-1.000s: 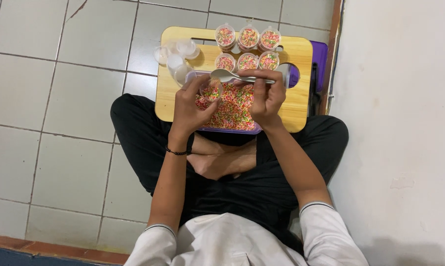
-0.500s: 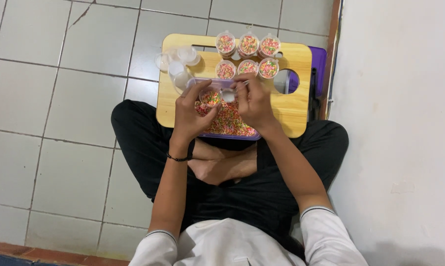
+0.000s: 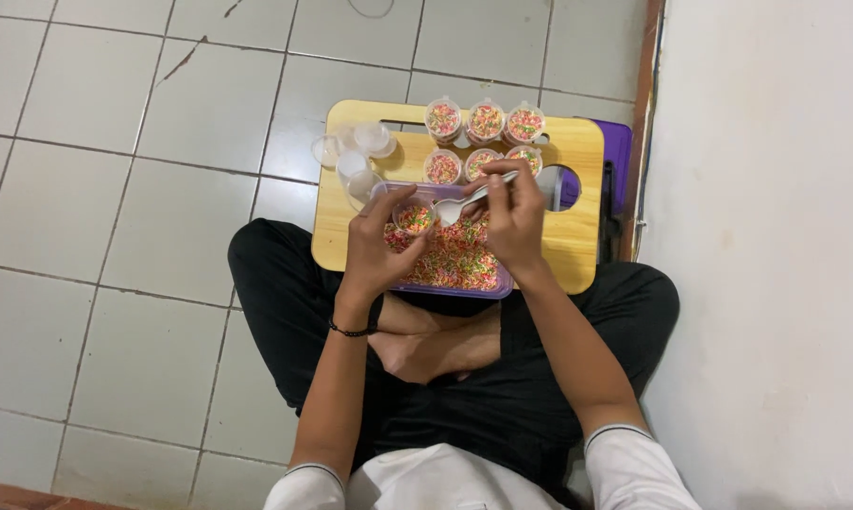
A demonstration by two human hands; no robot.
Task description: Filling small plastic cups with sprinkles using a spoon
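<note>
Six small filled cups [image 3: 483,142] of coloured sprinkles stand in two rows at the far side of the wooden surface [image 3: 577,241]. The left hand [image 3: 374,250] has its fingers curled around a small clear cup [image 3: 413,218], partly filled, held over the purple tray [image 3: 445,274] of sprinkles. The right hand [image 3: 513,219] pinches a white plastic spoon [image 3: 464,203], fingers closed on the handle, the bowl pointing left and just beside the cup's rim. Empty clear cups [image 3: 355,156] cluster at the far left corner. The surface rests on the tiled floor [image 3: 115,189], near the person's crossed legs.
</note>
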